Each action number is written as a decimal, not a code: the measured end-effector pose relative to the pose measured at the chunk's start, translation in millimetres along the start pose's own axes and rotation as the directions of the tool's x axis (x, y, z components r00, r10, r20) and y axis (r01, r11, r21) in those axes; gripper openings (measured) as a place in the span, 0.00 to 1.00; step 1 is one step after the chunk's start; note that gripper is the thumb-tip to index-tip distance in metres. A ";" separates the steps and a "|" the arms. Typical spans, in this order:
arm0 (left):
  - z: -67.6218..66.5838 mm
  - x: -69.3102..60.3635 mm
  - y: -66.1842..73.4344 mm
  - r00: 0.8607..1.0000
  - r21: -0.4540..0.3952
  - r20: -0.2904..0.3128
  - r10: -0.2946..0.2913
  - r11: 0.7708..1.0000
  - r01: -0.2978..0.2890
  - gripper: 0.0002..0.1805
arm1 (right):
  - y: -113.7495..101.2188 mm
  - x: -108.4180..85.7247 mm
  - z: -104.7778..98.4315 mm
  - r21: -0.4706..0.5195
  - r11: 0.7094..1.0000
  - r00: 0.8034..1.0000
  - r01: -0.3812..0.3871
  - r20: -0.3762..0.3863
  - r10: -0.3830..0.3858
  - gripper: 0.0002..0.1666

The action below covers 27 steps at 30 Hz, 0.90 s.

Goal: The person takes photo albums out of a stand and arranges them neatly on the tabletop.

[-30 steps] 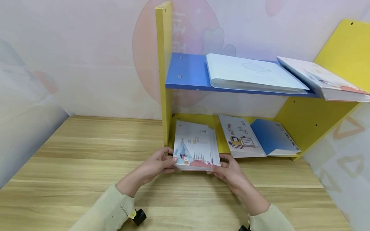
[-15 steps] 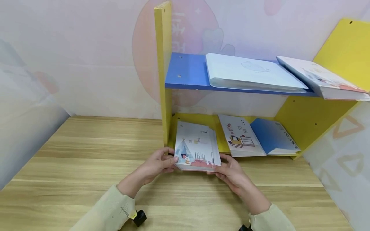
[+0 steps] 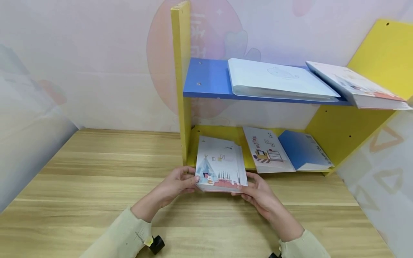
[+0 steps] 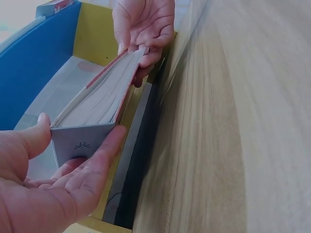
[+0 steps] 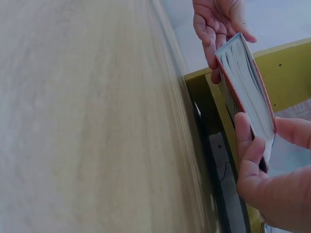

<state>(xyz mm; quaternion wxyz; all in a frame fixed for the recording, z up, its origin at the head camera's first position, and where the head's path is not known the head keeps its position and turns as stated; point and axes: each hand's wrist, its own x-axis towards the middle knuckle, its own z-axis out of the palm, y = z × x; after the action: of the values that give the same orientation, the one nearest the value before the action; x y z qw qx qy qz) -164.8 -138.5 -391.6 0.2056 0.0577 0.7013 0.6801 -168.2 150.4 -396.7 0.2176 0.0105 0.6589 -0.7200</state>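
A thick photo album (image 3: pixel 219 163) with a tent drawing on its white cover lies tilted at the left end of the lower yellow shelf (image 3: pixel 226 132), its near edge sticking out over the wooden table. My left hand (image 3: pixel 177 182) grips its near left corner, thumb on top and fingers beneath, around the grey spine (image 4: pixel 83 141) seen in the left wrist view. At the near right corner my right hand (image 3: pixel 259 193) holds it, thumb above and fingers under. The page edges (image 5: pixel 250 82) face me in the right wrist view.
On the lower shelf, right of the album, lie a white house-drawing album (image 3: pixel 266 150) and a blue POLAROID album (image 3: pixel 303 150). The blue upper shelf (image 3: pixel 206 77) bears a white whale album (image 3: pixel 277 79) and another tent album (image 3: pixel 358 86). A yellow side panel (image 3: pixel 180 82) stands at left.
Both hands and the held album stay almost in place; the album has shifted very slightly toward me and right. The head view has moved a little.
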 end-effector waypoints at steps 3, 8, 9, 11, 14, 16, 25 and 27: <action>-0.8 -1.3 -0.5 1.000 0.008 0.013 0.004 1.000 -0.004 0.26 | 0.7 -1.3 0.5 0.003 1.000 1.000 0.007 0.004 -0.007 0.45; -0.5 -4.9 0.9 1.000 0.003 0.019 0.014 1.000 -0.014 0.26 | 0.7 -4.5 2.1 0.014 1.000 1.000 0.026 0.012 -0.026 0.45; -0.2 -5.8 1.6 1.000 0.000 0.018 0.017 1.000 -0.017 0.26 | 0.5 -5.3 2.3 0.010 0.999 0.999 0.031 0.015 -0.031 0.45; 0.6 -8.1 2.7 1.000 -0.003 0.015 0.022 1.000 -0.022 0.26 | 0.0 -7.4 2.6 -0.001 0.999 0.999 0.037 0.015 -0.037 0.44; 1.3 -11.2 3.6 0.999 -0.010 0.016 0.031 0.999 -0.031 0.26 | -1.3 -9.8 3.0 -0.027 0.999 0.999 0.040 0.022 -0.040 0.44; 1.5 -13.2 4.4 0.999 -0.013 0.018 0.037 0.999 -0.037 0.26 | -2.1 -10.8 3.3 -0.036 0.998 0.999 0.041 0.023 -0.041 0.44; 2.4 -21.4 10.5 0.999 -0.039 0.016 0.034 0.999 -0.033 0.26 | -7.7 -16.6 4.9 -0.053 0.998 0.999 0.042 0.024 -0.041 0.43; 2.7 -22.7 10.7 0.999 -0.046 0.018 0.032 0.998 -0.032 0.27 | -9.0 -18.2 5.6 -0.049 0.998 0.999 0.040 0.023 -0.039 0.44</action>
<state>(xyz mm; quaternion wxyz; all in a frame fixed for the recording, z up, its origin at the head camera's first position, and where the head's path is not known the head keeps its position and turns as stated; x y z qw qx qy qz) -145.4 -143.5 -376.3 0.2024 0.0705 0.6828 0.6985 -153.1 150.9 -381.9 0.2108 -0.0157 0.6742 -0.7077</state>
